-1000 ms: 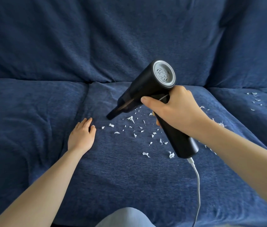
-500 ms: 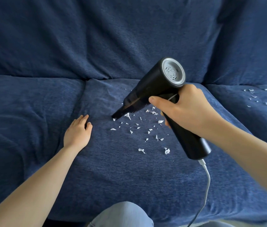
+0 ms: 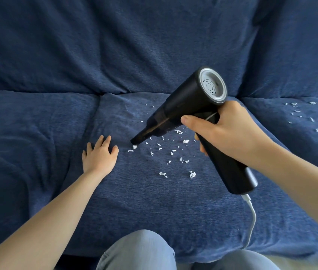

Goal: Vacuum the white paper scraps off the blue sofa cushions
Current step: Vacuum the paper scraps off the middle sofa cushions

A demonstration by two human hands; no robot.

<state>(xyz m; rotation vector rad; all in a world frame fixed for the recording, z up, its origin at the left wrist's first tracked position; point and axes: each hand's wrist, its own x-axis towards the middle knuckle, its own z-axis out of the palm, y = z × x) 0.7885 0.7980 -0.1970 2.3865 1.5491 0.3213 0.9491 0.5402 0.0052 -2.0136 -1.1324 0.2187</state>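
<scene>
Sweeping rightward: my right hand (image 3: 230, 133), fingers wrapped round the vacuum (image 3: 191, 106), has cleared the leftmost paper scraps (image 3: 173, 151); the nozzle now meets two beside my flat, spread left hand (image 3: 99, 154). More litter the right cushion (image 3: 290, 133).

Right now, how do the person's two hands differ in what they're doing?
The right hand is raised above the seat, curled round the black vacuum handle; the left hand holds nothing. The left hand lies flat, fingers spread, on the middle cushion beside the nozzle; the right hand touches no fabric. Both are bare.
</scene>
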